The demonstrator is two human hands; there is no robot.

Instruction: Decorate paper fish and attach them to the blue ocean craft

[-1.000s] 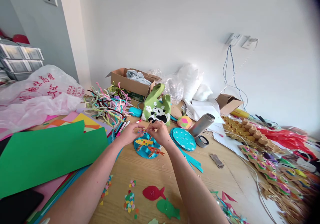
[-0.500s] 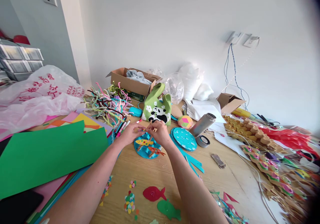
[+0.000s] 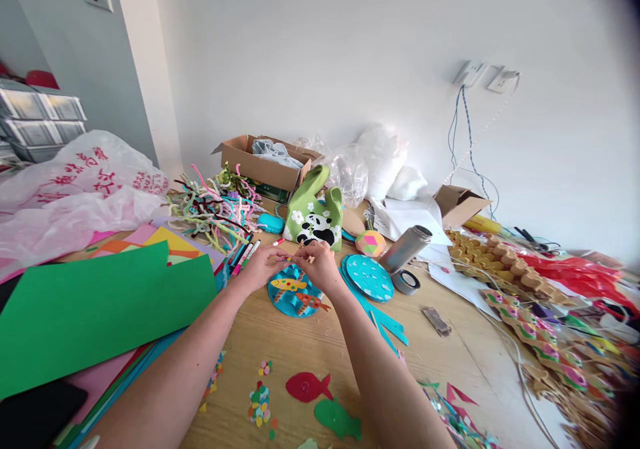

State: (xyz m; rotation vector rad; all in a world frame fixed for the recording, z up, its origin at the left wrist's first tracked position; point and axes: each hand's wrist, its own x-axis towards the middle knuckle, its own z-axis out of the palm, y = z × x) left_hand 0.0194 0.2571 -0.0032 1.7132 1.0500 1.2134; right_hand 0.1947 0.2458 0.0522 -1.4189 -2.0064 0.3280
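My left hand (image 3: 265,266) and my right hand (image 3: 319,266) meet fingertip to fingertip just above a round blue craft base (image 3: 280,305). Both are closed in a pinch around something small that the fingers mostly hide; I cannot make out what it is. On the base stand a yellow paper fish (image 3: 289,285) with coloured dots and an orange paper fish (image 3: 311,301), propped on brown striped supports. Nearer to me, a red paper fish (image 3: 306,387) and a green paper fish (image 3: 338,419) lie flat on the wooden table, beside a cluster of coloured paper dots (image 3: 259,405).
Green card sheets (image 3: 110,309) cover the left side, with markers (image 3: 244,257) and pipe cleaners (image 3: 220,209) behind. A green panda bag (image 3: 315,219) stands beyond my hands. To the right are blue discs (image 3: 370,278), a steel flask (image 3: 406,249), a tape roll (image 3: 406,281) and egg cartons (image 3: 500,262).
My left fingers have shifted very slightly at the pinch. Both hands otherwise stay in place over the blue base, and the things on the table have not moved.
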